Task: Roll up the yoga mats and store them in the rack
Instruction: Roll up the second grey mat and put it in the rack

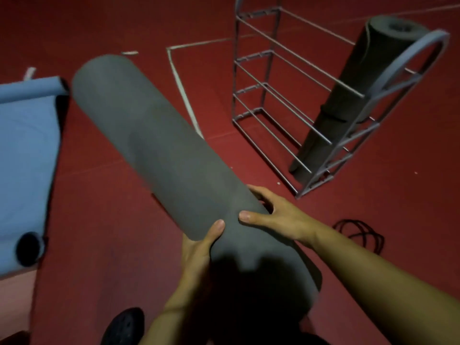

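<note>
Gripping rolled grey yoga mat [159,143], near end, with left hand [199,247] and right hand [276,215], fingers seemingly curled around it; metal rack [261,83] far right.

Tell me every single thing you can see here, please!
Rolled grey foam yoga mat: one, dark grey, held in the middle, off the floor.
Second rolled grey yoga mat: one, dark grey, standing in the rack.
Grey metal wire rack: one, pale grey, on the floor to the right.
Blue yoga mat: one, light blue, spread at the left, ends curled.
Black cord: one, coiled, lower right.
Black shoe: one, bottom edge.
Left hand: grip under the held mat.
Right hand: grip on the held mat.
</note>
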Demonstrator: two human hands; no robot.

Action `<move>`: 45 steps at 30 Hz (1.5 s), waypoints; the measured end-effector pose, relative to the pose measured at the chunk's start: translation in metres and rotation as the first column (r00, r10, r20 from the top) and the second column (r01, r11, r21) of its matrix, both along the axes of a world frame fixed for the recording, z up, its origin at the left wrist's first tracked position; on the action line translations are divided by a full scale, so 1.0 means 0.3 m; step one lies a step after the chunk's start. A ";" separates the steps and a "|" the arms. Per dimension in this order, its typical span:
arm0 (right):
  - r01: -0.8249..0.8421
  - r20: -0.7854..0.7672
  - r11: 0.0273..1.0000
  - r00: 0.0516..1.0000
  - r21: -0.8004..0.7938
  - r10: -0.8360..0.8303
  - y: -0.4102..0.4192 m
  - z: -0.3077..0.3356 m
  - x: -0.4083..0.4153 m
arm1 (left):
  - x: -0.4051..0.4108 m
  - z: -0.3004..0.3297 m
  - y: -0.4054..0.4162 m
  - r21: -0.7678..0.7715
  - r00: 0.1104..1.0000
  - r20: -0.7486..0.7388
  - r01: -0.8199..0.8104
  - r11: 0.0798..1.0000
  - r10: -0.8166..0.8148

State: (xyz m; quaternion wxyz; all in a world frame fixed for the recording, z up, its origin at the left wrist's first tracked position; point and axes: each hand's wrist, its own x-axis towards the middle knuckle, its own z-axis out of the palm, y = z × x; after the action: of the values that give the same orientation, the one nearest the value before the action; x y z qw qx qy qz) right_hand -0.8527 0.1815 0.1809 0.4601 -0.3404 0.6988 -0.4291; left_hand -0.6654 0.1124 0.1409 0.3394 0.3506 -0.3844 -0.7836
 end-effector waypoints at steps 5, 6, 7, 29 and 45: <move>0.163 0.025 0.982 0.986 0.091 -0.166 0.088 -0.243 -0.140 | -0.164 -0.166 0.068 0.011 0.997 0.004 0.073 0.997 -0.074; 0.193 0.021 0.976 0.980 0.105 -0.196 0.105 -0.293 -0.158 | -0.194 -0.205 0.077 0.021 0.995 0.068 0.071 0.997 -0.072; 0.230 0.001 0.966 0.973 0.118 -0.232 0.123 -0.340 -0.184 | -0.220 -0.252 0.083 0.035 0.985 0.162 0.051 0.998 -0.056; 0.374 -0.460 0.508 0.887 0.776 0.050 0.519 -1.155 -0.622 | -0.282 -0.669 0.111 0.536 0.872 0.460 -0.124 0.835 -0.166; 0.389 -0.135 0.853 0.921 0.347 -0.365 0.260 -0.661 -0.365 | -0.225 -0.408 0.068 0.466 0.889 0.450 -0.156 0.871 -0.082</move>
State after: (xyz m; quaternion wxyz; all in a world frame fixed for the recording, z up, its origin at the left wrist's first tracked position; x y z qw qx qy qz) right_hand -0.9621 0.2595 -0.0175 0.3996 -0.1186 0.8340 -0.3615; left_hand -0.7328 0.1327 0.0185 0.1550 0.6064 -0.2351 -0.7436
